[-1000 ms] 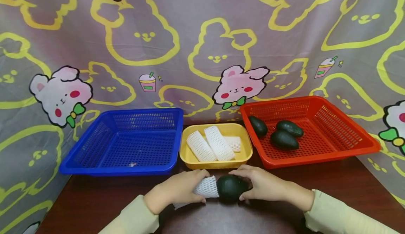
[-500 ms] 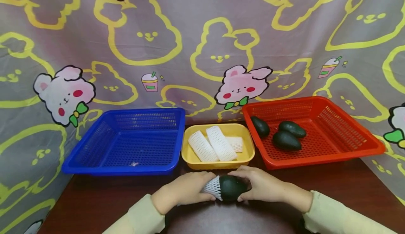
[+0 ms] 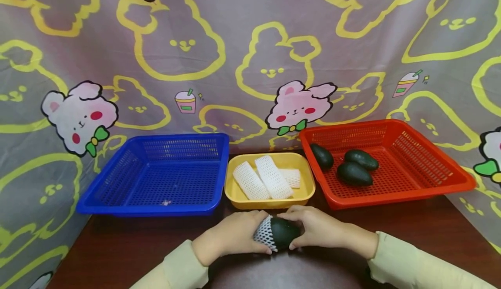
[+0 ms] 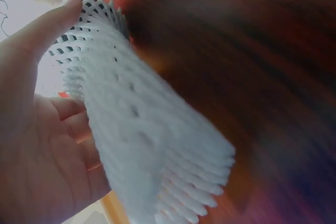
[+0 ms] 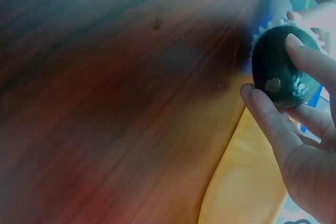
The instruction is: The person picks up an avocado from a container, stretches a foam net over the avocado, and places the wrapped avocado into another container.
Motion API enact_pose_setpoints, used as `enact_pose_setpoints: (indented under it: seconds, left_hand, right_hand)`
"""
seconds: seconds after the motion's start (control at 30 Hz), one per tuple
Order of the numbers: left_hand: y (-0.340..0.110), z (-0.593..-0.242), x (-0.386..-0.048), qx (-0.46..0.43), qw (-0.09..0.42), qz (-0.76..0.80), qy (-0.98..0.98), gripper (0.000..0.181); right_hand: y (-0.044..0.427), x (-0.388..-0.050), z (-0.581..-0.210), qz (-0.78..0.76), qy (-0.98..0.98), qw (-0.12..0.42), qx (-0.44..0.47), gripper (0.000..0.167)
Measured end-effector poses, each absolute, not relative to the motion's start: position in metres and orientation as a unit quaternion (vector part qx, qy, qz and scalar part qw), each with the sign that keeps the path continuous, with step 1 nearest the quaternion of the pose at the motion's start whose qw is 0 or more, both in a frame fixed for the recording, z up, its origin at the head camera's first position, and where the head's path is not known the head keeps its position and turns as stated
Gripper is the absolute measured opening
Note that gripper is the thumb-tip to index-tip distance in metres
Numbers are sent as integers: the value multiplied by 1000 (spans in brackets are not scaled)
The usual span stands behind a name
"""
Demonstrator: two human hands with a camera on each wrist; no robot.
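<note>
Between the two hands a dark green avocado [image 3: 285,233] lies sideways, its left part inside a white foam net sleeve [image 3: 265,234]. The left hand [image 3: 235,235] grips the sleeve around the covered end. In the left wrist view, the rest of the sleeve [image 4: 136,114] hangs loose past the left palm [image 4: 47,156]. The right hand [image 3: 322,230] holds the bare end with thumb and fingers. From the right wrist view, the avocado [image 5: 281,66] shows its stem scar, and the sleeve's edge rings its far side, near the right fingers [image 5: 265,114].
A blue basket [image 3: 152,210] stands at the left. In the middle, a yellow tray [image 3: 270,203] holds three foam sleeves [image 3: 272,178]. The red basket [image 3: 395,198] at the right contains three avocados [image 3: 354,174]. A patterned curtain [image 3: 250,63] hangs behind.
The left hand and sleeve have moved right, and the sleeve now covers more of the avocado. The right hand, on the bare end, has shifted slightly left over the last half second.
</note>
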State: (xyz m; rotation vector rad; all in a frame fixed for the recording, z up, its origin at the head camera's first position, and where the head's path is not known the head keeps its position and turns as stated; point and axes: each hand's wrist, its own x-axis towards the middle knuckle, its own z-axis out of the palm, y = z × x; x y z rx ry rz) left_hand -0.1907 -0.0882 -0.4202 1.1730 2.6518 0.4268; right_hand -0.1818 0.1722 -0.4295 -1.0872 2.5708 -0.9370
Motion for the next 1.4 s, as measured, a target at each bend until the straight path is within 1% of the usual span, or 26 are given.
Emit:
enact_pose_setpoints:
  seconds: [0.33,0.6,0.8,0.87,1.0,1.17,1.27,1.4]
  left_hand:
    - [-82,-420,-190,391,96,137,905,72]
    - [-78,-419,-190,399,100,134,902,74]
    - [-78,-418,-192,399,101,143,900,74]
    - [-79,-418,-192,396,106,152,899,73]
    - [-82,-418,-192,398,116,164,895,76]
    - [-90,-417,-194,397,132,180,890,87]
    - [-96,-418,-194,384,135,182,895,92]
    - [-102,-421,-193,361,130,187,905,88]
  right_hand:
    - [167,-183,-429,-309,866,81,-385,67]
    - [164,-183,-433,-311,865,69,-388,66]
    - [162,-183,-435,-329,865,63,-374,67]
    - [162,-183,-436,-341,863,71,-366,66]
    - [164,-182,-436,-380,848,104,-354,64]
    - [166,-181,-435,-421,823,149,-351,63]
    - [169,-180,-434,-423,818,158,-357,63]
    - [173,-180,-433,-417,816,158,-368,58]
